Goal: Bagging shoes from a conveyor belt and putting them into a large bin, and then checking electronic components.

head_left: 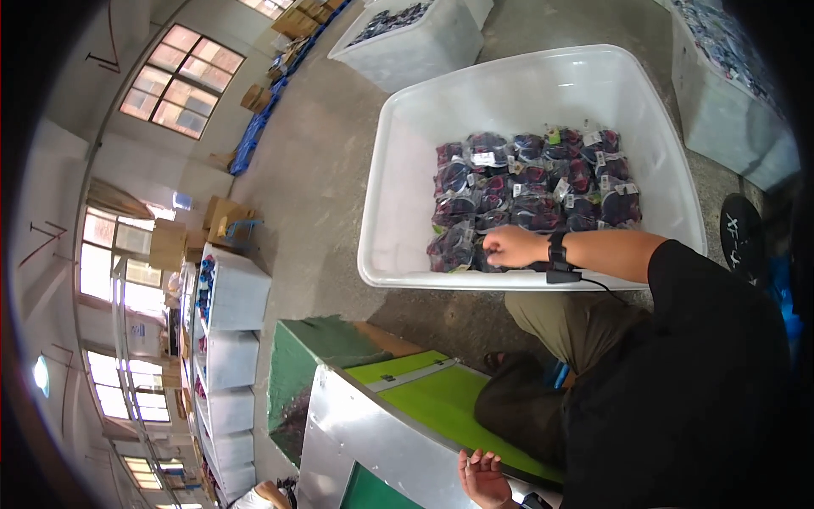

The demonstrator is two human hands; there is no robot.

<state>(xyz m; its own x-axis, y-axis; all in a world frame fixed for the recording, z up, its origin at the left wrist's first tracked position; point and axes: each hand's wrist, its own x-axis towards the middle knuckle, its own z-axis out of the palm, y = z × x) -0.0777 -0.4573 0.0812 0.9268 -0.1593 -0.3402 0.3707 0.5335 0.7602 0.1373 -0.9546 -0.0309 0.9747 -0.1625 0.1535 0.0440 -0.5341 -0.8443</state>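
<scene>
Windows (pixel 182 81) line the left wall, with cardboard boxes (pixel 169 246) near them and a blue strip (pixel 254 136) along the floor's far edge. Part of another person (pixel 256 499) shows at the near left. Right of that, a worn green block (pixel 326 343) adjoins a metal-topped bench (pixel 373 428) with a lime-green side panel (pixel 424 392), standing on the near side of the tub. The left hand (pixel 486 482) is just beside this bench, palm showing, fingers loosely curled and holding nothing. Farther right, the wearer's trouser leg (pixel 560 327) comes close against the tub's near rim, and a black oval piece (pixel 740 237) stands beyond the right arm.

Among the containers, a row of white bins (pixel 231 360) at left holds coloured goods. The large white tub (pixel 403 187) holds rows of dark blue-and-red bagged items (pixel 534 212) in clear wrapping, several bearing pale tags. The right hand (pixel 515 247) is at their near row, fingers bent downward; whether they grasp a bag I cannot tell. Its forearm crosses the tub's near right rim. Another white tub (pixel 415 55) behind and a tall pale container (pixel 721 119) at far right are both filled with small packed goods.
</scene>
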